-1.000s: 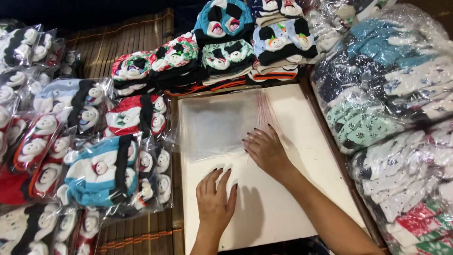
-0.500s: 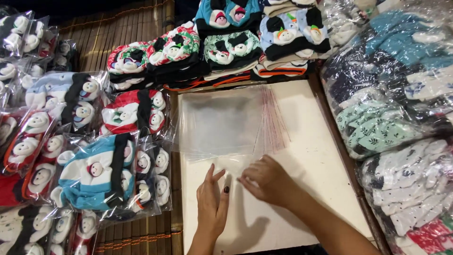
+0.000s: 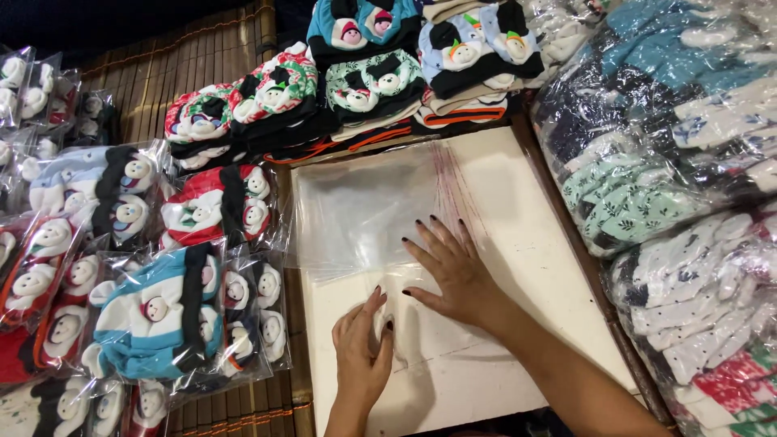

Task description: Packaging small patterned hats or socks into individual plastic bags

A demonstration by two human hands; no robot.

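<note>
A stack of clear plastic bags (image 3: 364,206) lies on a white board (image 3: 526,243). My right hand (image 3: 449,271) lies flat, fingers spread, on the lower edge of the bags. My left hand (image 3: 362,348) rests just below it, thumb and fingers pinching at a thin clear bag on the board. Neither hand lifts anything off the board.
Piles of knitted snowman socks (image 3: 380,65) sit beyond the board. Bagged socks (image 3: 162,316) cover a bamboo mat (image 3: 194,73) at left. Large plastic bundles of socks (image 3: 672,162) crowd the right side.
My right hand slid down toward me, then back up onto the bag stack's lower edge. My left hand stayed put and curled its fingers.
</note>
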